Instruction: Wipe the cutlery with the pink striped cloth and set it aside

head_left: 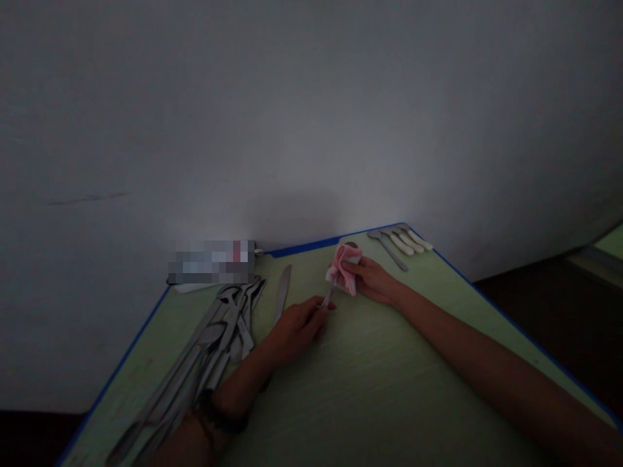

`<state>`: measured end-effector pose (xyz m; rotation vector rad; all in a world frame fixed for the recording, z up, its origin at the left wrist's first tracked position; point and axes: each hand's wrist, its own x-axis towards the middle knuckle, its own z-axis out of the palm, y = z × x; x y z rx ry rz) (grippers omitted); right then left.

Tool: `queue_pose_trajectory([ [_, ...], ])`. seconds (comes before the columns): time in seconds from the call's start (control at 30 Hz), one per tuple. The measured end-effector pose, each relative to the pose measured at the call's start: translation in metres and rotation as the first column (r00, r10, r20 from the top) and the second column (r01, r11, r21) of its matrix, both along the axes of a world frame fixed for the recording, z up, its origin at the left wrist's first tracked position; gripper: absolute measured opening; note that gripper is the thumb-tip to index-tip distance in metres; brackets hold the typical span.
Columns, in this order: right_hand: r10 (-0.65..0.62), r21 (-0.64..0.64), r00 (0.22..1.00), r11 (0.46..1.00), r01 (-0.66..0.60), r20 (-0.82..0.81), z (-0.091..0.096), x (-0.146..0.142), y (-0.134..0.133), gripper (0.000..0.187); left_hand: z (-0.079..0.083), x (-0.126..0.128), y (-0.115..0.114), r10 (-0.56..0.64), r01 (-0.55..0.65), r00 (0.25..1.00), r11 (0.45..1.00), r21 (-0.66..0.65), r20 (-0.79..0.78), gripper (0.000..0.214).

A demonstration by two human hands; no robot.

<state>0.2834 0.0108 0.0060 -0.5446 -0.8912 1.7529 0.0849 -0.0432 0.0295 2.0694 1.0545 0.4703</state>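
A spoon (329,297) is held by its handle in my left hand (299,327), fingers closed round the end. My right hand (372,279) pinches a pink cloth (346,263) wrapped about the spoon's upper part; a bit of the dark bowl shows above the cloth. Left of my left hand lies a table knife (283,292), partly hidden behind that hand. A heap of metal cutlery (214,344), with spoons and long handles, lies beside my left forearm. Beyond my right hand, a metal spoon (389,250) lies beside several white-handled utensils (409,243).
The pale green table (370,383) has a blue edge and stands against a grey wall (302,117). At the back left is a flat packet-like object (211,263), its face blurred out. Dark floor shows beyond the table's right edge.
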Motion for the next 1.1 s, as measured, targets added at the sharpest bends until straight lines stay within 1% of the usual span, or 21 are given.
queue_pose_trajectory([
  [0.07,-0.005,0.007,1.000,1.000,0.005,0.003,-0.0015,-0.0007,0.0013,0.015,0.0008,0.0009,-0.0002,0.041,-0.041,0.999,0.999,0.016,-0.006,0.035],
  [0.13,-0.073,-0.012,0.997,0.997,0.072,-0.026,-0.0041,-0.0011,0.0041,0.015,0.0009,0.0015,-0.0001,0.066,-0.064,0.997,0.997,0.049,-0.030,0.036],
  [0.2,-0.172,-0.049,0.982,0.984,0.168,-0.083,-0.0065,-0.0010,0.0071,0.016,-0.0003,0.0016,0.0004,0.053,-0.047,0.996,0.996,0.077,-0.073,0.036],
  [0.27,-0.204,-0.068,0.971,0.978,0.197,-0.127,-0.0073,-0.0002,0.0089,0.018,-0.0021,0.0012,0.0009,0.034,-0.024,0.993,0.996,0.089,-0.109,0.034],
  [0.3,-0.184,-0.064,0.974,0.982,0.177,-0.135,-0.0072,0.0003,0.0091,0.018,-0.0029,0.0010,0.0012,0.034,-0.023,0.992,0.996,0.091,-0.120,0.034],
  [0.4,-0.068,-0.009,0.992,0.998,0.067,-0.105,-0.0059,0.0014,0.0075,0.017,-0.0039,0.0006,0.0013,0.051,-0.042,0.993,0.996,0.079,-0.107,0.034],
  [0.5,-0.003,0.041,0.998,0.999,0.006,-0.058,-0.0052,0.0015,0.0055,0.018,-0.0027,0.0010,0.0010,0.060,-0.056,0.996,0.997,0.057,-0.066,0.041],
  [0.67,-0.014,0.033,0.999,0.999,0.015,-0.030,-0.0045,0.0015,0.0043,0.018,-0.0002,0.0025,0.0003,0.066,-0.060,0.993,0.996,0.065,-0.093,0.045],
  [0.83,-0.006,0.045,1.000,0.999,0.006,0.007,-0.0024,0.0013,0.0020,0.021,0.0012,0.0031,-0.0011,0.050,-0.040,0.989,0.996,0.075,-0.138,0.041],
  [1.0,0.002,0.061,1.000,0.998,-0.003,0.023,-0.0032,0.0007,0.0023,0.022,0.0004,0.0021,-0.0023,0.012,-0.008,0.996,0.999,0.049,-0.086,0.039],
  [1.1,-0.011,0.028,1.000,1.000,0.010,0.011,-0.0046,0.0012,0.0031,0.016,-0.0004,0.0016,-0.0020,0.004,-0.001,0.998,0.999,0.037,-0.061,0.038],
])
